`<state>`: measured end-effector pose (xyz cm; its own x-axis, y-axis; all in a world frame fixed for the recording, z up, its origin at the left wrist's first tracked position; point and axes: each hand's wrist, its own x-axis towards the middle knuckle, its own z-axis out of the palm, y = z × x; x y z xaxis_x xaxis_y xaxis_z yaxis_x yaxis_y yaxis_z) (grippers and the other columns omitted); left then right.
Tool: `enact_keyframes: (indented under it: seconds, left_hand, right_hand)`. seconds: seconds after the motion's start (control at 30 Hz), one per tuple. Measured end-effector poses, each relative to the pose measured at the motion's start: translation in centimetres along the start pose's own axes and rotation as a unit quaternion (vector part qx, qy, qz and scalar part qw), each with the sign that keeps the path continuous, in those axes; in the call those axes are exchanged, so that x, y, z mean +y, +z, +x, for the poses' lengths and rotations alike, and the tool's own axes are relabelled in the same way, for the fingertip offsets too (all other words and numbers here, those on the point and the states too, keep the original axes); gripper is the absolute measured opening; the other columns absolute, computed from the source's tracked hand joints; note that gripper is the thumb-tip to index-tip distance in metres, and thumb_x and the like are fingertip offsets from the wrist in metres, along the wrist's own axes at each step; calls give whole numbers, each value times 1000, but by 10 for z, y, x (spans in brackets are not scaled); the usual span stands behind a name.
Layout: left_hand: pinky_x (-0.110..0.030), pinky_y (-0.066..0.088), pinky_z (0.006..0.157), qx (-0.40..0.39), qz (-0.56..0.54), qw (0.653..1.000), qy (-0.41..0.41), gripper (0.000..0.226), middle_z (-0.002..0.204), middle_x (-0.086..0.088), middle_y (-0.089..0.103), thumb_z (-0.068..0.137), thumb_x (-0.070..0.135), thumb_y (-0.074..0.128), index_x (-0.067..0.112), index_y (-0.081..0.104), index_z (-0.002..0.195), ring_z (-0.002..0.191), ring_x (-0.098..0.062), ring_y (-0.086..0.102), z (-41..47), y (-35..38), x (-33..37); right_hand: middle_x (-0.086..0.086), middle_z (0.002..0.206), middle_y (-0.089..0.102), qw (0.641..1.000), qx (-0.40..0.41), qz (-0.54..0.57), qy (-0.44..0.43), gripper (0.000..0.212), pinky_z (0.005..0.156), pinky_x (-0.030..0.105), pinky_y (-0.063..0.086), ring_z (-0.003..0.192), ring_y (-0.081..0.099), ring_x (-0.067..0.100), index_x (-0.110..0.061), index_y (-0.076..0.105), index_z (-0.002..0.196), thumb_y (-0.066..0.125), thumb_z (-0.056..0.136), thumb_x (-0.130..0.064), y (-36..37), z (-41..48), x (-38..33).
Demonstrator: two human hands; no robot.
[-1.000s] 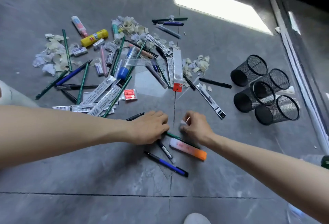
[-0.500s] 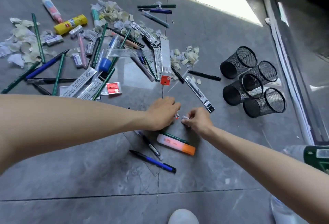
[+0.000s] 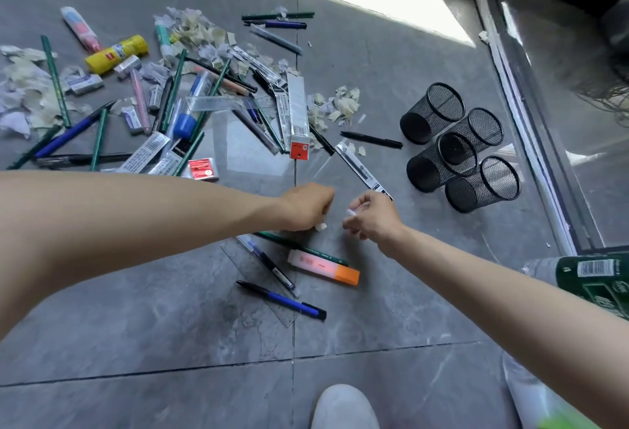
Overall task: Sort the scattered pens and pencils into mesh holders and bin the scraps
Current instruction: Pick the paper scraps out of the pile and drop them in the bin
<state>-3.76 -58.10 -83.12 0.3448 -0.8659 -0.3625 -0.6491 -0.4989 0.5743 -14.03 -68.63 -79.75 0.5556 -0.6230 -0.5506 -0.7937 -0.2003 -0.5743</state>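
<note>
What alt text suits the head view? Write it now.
The right hand pinches a white scrap above a grey floor; the left hand curls beside it. Pens, pencils and scraps lie scattered behind, four mesh holders at right.

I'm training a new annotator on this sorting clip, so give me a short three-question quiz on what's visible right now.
1. True or false: all four mesh holders lie on their sides.
2. The right hand pinches: A) a pencil, B) a white scrap, C) an eraser.
3. Fill in: the pink box has an ___ end.
Key: 1 true; 2 B; 3 orange.
</note>
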Motion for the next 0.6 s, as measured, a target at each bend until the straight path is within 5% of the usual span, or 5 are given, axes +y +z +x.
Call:
enact_keyframes:
  seconds: [0.1,0.27,0.43,0.53,0.6]
  left_hand:
    - [-27,39,71,36,-65,997,-3,16,90,-1,54,86,8,61,11,59,102,88,-20,53,-18,-11,-2]
    - [-23,41,71,96,-113,989,-25,6,83,0,58,87,8,63,8,66,93,78,-13,53,-64,-48,-12]
    - [-24,42,68,143,-125,978,-83,6,84,-5,61,86,8,64,8,64,92,73,-15,56,-116,-71,-40]
    - [-25,41,67,148,-129,975,-107,11,79,-2,57,84,9,66,8,62,95,74,-18,54,-139,-74,-56]
    - [-24,37,65,145,-125,975,-116,13,79,-1,55,83,9,65,7,62,96,75,-17,52,-146,-70,-62]
  right_hand:
    - [14,63,56,998,-55,20,-19,28,37,18,43,40,51,12,-8,51,68,63,75,17,-1,-8,-16]
    - [11,63,56,990,-113,84,-10,21,50,18,55,53,57,18,1,55,67,62,80,17,15,-14,-59]
    - [1,37,53,994,-80,-72,-33,31,44,21,53,35,56,9,-2,52,54,70,75,12,22,-6,-65]
    - [10,55,61,982,-40,-181,-22,15,60,33,56,55,64,20,4,63,61,76,69,6,16,1,-39]
    - [15,69,66,971,-29,-234,-33,12,57,31,51,65,63,20,5,70,70,78,64,0,13,4,-27]
